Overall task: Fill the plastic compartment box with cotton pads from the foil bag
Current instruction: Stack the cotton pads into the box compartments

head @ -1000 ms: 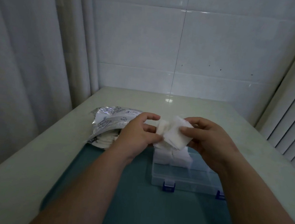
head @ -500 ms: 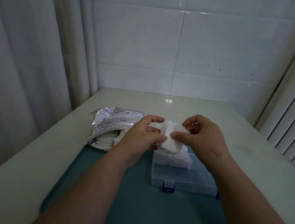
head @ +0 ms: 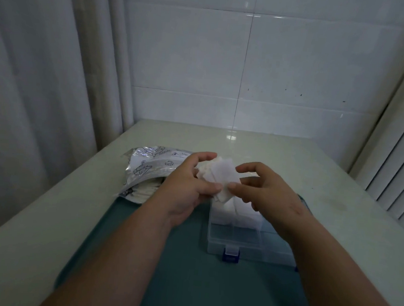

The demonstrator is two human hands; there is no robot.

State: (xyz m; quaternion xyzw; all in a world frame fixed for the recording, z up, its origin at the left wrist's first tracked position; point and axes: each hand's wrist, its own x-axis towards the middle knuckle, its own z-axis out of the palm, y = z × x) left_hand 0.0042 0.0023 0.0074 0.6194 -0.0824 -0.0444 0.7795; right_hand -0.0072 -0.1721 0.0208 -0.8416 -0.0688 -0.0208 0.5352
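Note:
A clear plastic compartment box (head: 237, 242) with blue latches lies on a teal mat; its far compartments hold white cotton pads (head: 225, 209), the near ones look bare. Above the box's far end both hands hold a small stack of white square cotton pads (head: 222, 176). My left hand (head: 188, 188) grips the stack from the left, thumb on its lower edge. My right hand (head: 265, 194) pinches the stack's lower right corner between thumb and fingers. The silver foil bag (head: 151, 168) lies open to the left, more pads showing in its mouth.
The teal mat (head: 185, 284) covers the near part of a pale table (head: 292, 160). A curtain hangs at the left, a tiled wall stands behind, and slatted blinds are at the right.
The stack of pads stayed between both hands above the box. My right hand's fingers shifted from the stack's upper side to its lower right corner.

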